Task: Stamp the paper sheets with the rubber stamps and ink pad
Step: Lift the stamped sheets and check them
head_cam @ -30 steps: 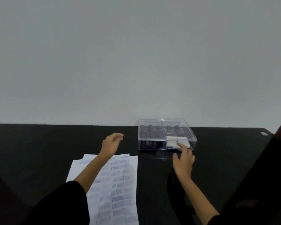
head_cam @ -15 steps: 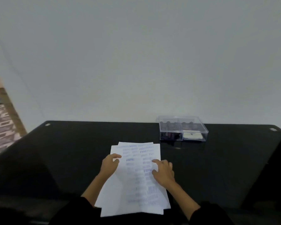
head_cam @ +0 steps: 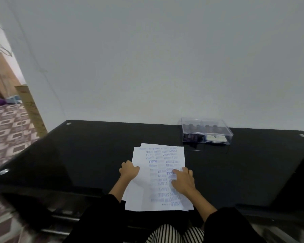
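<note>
A plain pale grey wall [head_cam: 165, 58] is taking up most of the view, and under it a glossy black glass table [head_cam: 77, 163] is running side to side. Off to the left, a patterned purple and white floor [head_cam: 9, 130] is showing past the table edge.

On the table, right in front of the person, a stack of white paper sheets [head_cam: 142, 199] is lying with its long axis pointing away from them. It's already carrying loads of blue-purple stamp prints, so I'm guessing the job is well along or they're just squaring the pile up.

A clear plastic lidded box [head_cam: 206, 131] is sitting near the back edge, long side running left to right. It's lying ahead and to the right of both hands, just beyond the stack's far right corner.

The left hand [head_cam: 129, 171] is curling its fingers over the left edge of the white paper sheets and seems to be gripping them. The right hand [head_cam: 183, 180] is lying flat with fingers spread, pressing the right side of the stack and holding nothing. That hand is sitting closer to the box, so it's looking like the natural one to reach.

Inside the box, dark rubber stamps [head_cam: 193, 137] are filling the left part and a small white ink pad [head_cam: 215, 138] is sitting front right.
</note>
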Demonstrator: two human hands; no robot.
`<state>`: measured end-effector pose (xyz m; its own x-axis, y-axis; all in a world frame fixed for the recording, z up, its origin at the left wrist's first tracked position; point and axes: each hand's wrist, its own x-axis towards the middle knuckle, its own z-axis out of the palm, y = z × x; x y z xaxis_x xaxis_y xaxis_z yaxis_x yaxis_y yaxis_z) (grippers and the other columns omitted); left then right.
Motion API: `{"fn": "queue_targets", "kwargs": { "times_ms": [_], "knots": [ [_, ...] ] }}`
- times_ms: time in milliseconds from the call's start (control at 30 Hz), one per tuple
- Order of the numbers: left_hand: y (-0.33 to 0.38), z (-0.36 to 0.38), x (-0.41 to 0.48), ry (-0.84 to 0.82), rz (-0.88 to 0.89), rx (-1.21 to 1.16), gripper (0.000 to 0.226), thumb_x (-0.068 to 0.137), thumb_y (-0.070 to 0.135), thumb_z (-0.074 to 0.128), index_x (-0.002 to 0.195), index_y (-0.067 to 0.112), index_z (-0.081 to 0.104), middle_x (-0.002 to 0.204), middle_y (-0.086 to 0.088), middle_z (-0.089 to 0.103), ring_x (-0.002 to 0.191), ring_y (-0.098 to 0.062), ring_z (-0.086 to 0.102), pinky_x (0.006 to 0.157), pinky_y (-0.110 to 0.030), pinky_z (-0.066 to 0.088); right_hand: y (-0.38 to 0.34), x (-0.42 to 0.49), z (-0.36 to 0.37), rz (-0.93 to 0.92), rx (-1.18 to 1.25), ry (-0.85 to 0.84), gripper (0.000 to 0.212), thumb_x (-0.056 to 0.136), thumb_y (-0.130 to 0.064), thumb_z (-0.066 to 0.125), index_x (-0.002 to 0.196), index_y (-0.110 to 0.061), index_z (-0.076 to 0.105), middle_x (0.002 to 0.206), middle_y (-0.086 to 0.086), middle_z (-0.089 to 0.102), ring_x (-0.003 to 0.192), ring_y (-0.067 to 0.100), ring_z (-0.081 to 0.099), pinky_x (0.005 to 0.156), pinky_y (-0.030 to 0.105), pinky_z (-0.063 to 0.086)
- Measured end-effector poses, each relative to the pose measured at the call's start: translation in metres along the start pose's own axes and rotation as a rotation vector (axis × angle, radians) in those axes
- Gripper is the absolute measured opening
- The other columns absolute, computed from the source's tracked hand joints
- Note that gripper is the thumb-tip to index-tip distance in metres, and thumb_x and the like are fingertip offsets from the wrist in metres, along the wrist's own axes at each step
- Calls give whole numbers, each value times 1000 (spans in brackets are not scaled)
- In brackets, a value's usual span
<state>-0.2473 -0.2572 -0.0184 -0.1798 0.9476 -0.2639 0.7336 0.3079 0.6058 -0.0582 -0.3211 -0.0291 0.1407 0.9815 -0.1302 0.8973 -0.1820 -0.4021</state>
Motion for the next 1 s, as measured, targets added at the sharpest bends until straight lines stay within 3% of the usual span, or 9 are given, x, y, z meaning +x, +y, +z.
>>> {"fn": "queue_targets", "kwargs": {
  "times_ms": [100, 200, 300, 433, 500, 600, 767, 900, 1000],
  "knots": [
    [1, -2, 2, -18, -36, -66, 36, 92, 19, 47, 122, -1, 43, 129, -17, 41, 112, -31, 50, 87, -35, 44, 1, 1, -2, 13, 15, 10, 39, 94, -17, 46, 133, -17, 46, 143, 12, 29, 128, 28, 28, 100, 31, 36],
    [0, 0, 3, -58, -50, -178, 17, 91, 16, 48, 101, 3, 47, 105, -11, 50, 90, -24, 54, 69, -29, 46, 2, 2, -2, 16, 22, 12, 41, 94, -17, 47, 135, -18, 45, 144, 12, 28, 130, 28, 27, 102, 31, 35],
    [-2, 6, 5, -29, -63, -213, 14, 88, 17, 51, 96, 6, 48, 110, -12, 58, 99, -28, 59, 88, -37, 51, 2, 3, -2, 19, 29, 2, 42, 93, -17, 48, 135, -19, 44, 144, 12, 28, 130, 28, 27, 102, 31, 35],
    [5, 9, 1, 36, -118, -80, 33, 91, 24, 51, 115, 3, 50, 136, -16, 34, 124, -31, 36, 97, -38, 40, 4, 4, -2, 23, 35, 7, 43, 93, -16, 49, 135, -19, 44, 142, 11, 29, 128, 28, 28, 100, 30, 35],
    [10, 6, -1, 28, -125, -113, 38, 91, 23, 52, 121, 0, 47, 140, -17, 27, 123, -33, 37, 95, -37, 41, 5, 6, -2, 28, 46, 11, 43, 93, -16, 50, 135, -19, 45, 141, 11, 30, 127, 27, 29, 99, 29, 35],
    [12, 2, 3, -52, -112, -336, 41, 90, 14, 55, 125, -4, 42, 130, -13, 44, 113, -33, 53, 85, -33, 47, 5, 7, -2, 32, 69, 21, 42, 92, -15, 51, 134, -20, 47, 138, 10, 33, 124, 25, 31, 98, 27, 35],
    [11, 8, -3, -74, -6, -441, 36, 90, -2, 44, 125, 4, 46, 125, -13, 53, 100, -26, 54, 79, -32, 45, 8, 7, -2, 29, 122, 17, 48, 90, -15, 54, 137, -18, 42, 139, 10, 32, 127, 26, 29, 99, 26, 34],
    [10, 2, -14, -98, 164, -588, 36, 92, -4, 42, 126, 8, 46, 124, -13, 54, 102, -23, 53, 84, -35, 46, 16, 9, -10, 124, 368, 74, 72, 86, -21, 63, 145, -12, 23, 137, 16, 34, 130, 31, 30, 102, 34, 33],
    [12, -12, -20, -128, 282, -685, 40, 93, -1, 47, 131, 11, 45, 127, -11, 54, 110, -26, 54, 90, -39, 47, 24, 14, -17, 231, 674, 82, 87, 77, -31, 74, 144, -8, 23, 141, 17, 37, 131, 33, 36, 108, 44, 35]
  ]
}}
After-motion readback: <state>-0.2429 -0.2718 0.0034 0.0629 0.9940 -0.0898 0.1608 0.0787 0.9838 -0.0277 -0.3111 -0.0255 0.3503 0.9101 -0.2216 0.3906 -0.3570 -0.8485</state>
